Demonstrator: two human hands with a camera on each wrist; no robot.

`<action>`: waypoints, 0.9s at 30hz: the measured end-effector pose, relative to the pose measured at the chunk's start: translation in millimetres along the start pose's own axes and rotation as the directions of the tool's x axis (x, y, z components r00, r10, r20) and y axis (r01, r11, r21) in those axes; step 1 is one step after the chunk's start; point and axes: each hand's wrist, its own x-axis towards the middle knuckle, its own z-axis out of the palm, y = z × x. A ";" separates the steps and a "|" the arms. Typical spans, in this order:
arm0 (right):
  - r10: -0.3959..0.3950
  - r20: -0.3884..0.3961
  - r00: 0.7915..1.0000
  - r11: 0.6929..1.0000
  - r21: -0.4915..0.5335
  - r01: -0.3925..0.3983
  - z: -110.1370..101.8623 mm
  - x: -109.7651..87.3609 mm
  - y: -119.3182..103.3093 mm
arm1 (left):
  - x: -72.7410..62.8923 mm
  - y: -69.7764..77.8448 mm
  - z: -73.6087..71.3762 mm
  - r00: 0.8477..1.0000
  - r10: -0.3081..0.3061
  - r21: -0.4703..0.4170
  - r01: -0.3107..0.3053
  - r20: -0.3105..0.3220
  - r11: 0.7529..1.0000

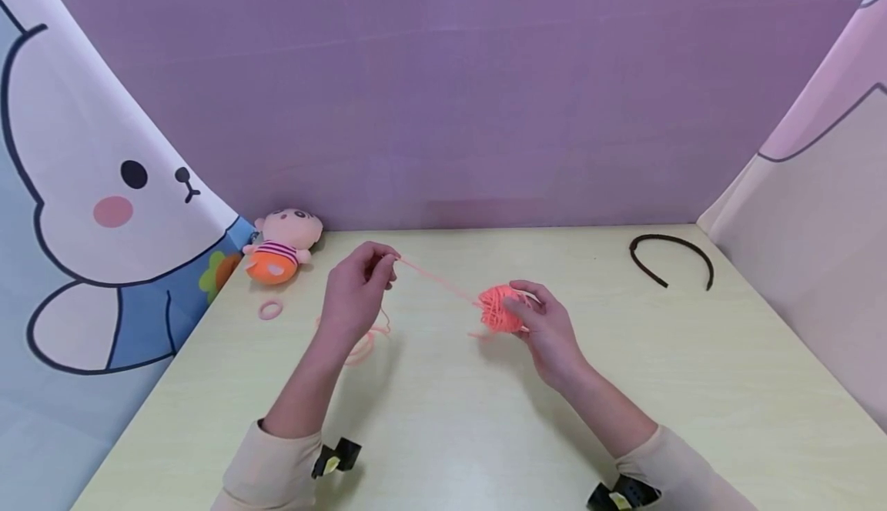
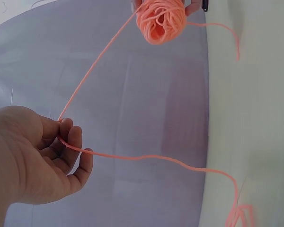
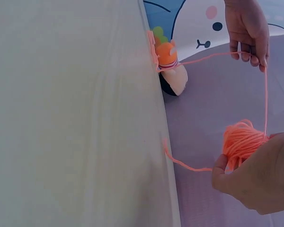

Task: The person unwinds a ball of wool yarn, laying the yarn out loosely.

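Note:
My right hand holds a ball of coral yarn above the table, thumb on the near side and fingers behind it. A short loose tail of yarn hangs from the ball toward the tabletop. Up and to the left, my left hand pinches the yarn strand between thumb and fingertips. That strand runs straight between the ball and the left hand. Past the left fingers it droops to loose yarn loops on the table, partly hidden behind the left wrist in the head view.
A plush doll in orange bottoms and a striped top sits at the table's back left corner. In front of it lies a pink ring. A dark curved headband-like piece lies at the back right. Printed cloths enclose the pale table.

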 end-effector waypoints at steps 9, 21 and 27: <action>-0.008 -0.016 1.000 1.000 0.016 0.008 -0.5 1.5 0.2 | 4.2 -6.0 -7.4 1.000 -0.026 0.026 0.026 -0.011 0.999; -0.020 -0.058 0.998 1.000 0.010 0.021 0.3 1.6 -0.7 | 13.2 -22.1 -26.8 0.993 -0.112 0.057 0.115 -0.039 0.992; -0.013 -0.054 0.998 1.000 0.021 0.014 0.2 1.8 -0.1 | 16.5 -24.5 -35.5 0.979 -0.200 0.038 0.201 -0.043 0.979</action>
